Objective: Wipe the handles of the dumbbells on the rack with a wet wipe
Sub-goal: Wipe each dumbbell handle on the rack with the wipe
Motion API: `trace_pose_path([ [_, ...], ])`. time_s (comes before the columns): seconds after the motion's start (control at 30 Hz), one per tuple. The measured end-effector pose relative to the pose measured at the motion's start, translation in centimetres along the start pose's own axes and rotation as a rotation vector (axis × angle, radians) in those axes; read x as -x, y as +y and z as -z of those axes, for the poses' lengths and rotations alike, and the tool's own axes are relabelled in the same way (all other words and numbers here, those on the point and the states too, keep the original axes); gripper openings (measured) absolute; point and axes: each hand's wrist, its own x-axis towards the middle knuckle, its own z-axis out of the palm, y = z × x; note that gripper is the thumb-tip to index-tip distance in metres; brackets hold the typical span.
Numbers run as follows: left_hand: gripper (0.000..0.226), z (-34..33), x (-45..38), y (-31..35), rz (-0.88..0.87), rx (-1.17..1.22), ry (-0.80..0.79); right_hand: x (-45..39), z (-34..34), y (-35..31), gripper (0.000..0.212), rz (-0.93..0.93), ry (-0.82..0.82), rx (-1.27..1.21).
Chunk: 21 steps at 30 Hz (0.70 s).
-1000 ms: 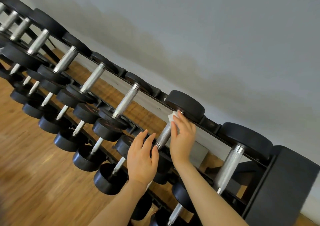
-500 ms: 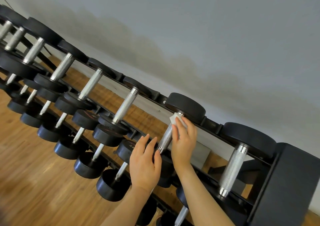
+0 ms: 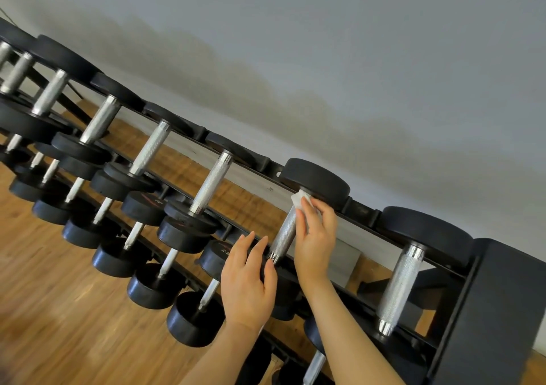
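Note:
A black rack point(image 3: 490, 325) holds rows of black dumbbells with knurled silver handles. My right hand point(image 3: 316, 236) grips a white wet wipe point(image 3: 300, 200) round the upper end of one silver handle point(image 3: 283, 236), just below that dumbbell's far black head point(image 3: 316, 182). My left hand point(image 3: 248, 278) rests with straight fingers on the near black head of the same dumbbell, which it mostly hides. The neighbouring handle on the right point(image 3: 401, 287) and the one on the left point(image 3: 211, 180) are bare.
Several more dumbbells run along the top row to the upper left, with smaller ones point(image 3: 153, 293) on the lower tiers. Behind the rack is a grey wall point(image 3: 325, 59). Wooden floor point(image 3: 59, 325) lies at the lower left. The rack's black end panel stands at the right.
My right hand with the wipe has stayed at the top of the handle, shifting only slightly. My left hand remains on the near head. The view has drifted a little.

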Motion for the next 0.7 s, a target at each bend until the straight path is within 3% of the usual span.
trace_pose_path([
  [0.2, 0.045, -0.1, -0.1, 0.0, -0.010, 0.020, 0.021, 1.1, 0.7, 0.2, 0.029, 0.010, 0.003, 0.125],
  [0.7, 0.046, 0.1, -0.1, 0.3, 0.006, 0.018, 0.002, 0.9, 1.0, -0.9, 0.025, -0.133, 0.024, -0.049],
])
